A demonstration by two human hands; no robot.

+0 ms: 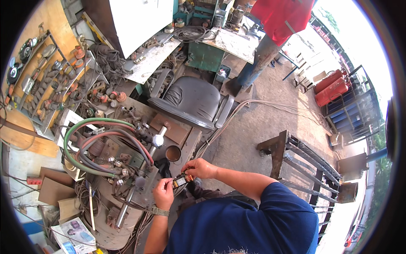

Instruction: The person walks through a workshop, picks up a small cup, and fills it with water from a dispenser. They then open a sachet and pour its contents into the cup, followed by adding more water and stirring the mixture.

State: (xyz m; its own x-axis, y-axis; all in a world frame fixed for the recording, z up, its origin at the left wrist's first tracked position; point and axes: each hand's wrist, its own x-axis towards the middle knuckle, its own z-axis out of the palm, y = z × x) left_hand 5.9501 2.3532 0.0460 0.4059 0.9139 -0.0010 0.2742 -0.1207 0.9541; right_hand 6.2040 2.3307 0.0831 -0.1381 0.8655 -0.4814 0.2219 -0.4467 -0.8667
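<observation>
My left hand (163,194), with a watch (160,211) on its wrist, pinches the near left end of a small dark object with a yellow-orange label (182,180). My right hand (204,168) grips its upper edge with thumb and fingers. What kind of thing it is stays too small to make out. Both hands are close together, over my lap at the bench's edge. Just beyond them a brown round cup (173,153) stands on the bench (186,142), and a black cloth or bag (163,167) lies beside my left hand.
Looped green and red hoses (78,127) and a metal bar (122,213) lie on the bench to the left. A black office chair (190,99) stands ahead. To the right are a steel rack (304,158) and red cylinders (332,89); cables (237,111) run across the floor.
</observation>
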